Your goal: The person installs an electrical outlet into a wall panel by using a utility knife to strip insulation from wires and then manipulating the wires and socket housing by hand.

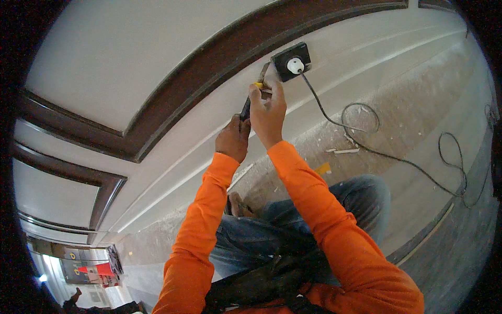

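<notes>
The left hand (232, 138) grips a slim tool (244, 110), the right hand (269, 111) pinching it farther up, just left of the wall socket (286, 54); apparently close wall work, calling next for steadiness.

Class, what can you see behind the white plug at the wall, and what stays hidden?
A black socket plate shows around the white plug. The part of the plate directly behind the plug is covered, so any holes there cannot be seen.
</notes>
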### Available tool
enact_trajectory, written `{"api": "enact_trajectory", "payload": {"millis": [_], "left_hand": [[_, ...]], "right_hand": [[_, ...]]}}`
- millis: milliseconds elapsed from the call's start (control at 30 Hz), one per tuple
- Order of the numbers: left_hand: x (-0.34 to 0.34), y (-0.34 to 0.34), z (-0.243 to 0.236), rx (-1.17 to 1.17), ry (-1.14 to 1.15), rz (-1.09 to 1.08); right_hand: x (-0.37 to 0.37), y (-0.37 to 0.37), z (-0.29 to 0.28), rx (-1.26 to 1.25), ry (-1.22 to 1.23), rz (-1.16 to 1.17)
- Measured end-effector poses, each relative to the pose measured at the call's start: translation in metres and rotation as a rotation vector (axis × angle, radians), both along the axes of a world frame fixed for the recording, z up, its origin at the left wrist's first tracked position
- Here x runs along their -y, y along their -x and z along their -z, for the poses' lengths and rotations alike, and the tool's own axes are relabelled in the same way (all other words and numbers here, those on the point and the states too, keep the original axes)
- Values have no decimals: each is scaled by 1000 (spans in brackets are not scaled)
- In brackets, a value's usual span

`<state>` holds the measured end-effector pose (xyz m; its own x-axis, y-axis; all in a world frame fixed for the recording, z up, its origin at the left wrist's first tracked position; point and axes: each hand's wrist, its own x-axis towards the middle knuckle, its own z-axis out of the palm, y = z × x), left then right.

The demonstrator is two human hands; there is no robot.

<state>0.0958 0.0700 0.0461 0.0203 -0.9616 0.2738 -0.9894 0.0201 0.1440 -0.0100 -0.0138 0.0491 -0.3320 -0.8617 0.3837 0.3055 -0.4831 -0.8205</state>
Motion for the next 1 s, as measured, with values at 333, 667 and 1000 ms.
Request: {"api": "enact_trajectory", "payload": {"millis": [333,667,1000], "left_hand": [[-1,2,-1,-9,-18,-9],[4,0,11,9,23,16],[3,2,5,20,24,29]], "right_hand": [[-2,1,-1,36,-15,-46],[0,6,-6,-93,86,60],[3,6,-5,37,17,-23]]}}
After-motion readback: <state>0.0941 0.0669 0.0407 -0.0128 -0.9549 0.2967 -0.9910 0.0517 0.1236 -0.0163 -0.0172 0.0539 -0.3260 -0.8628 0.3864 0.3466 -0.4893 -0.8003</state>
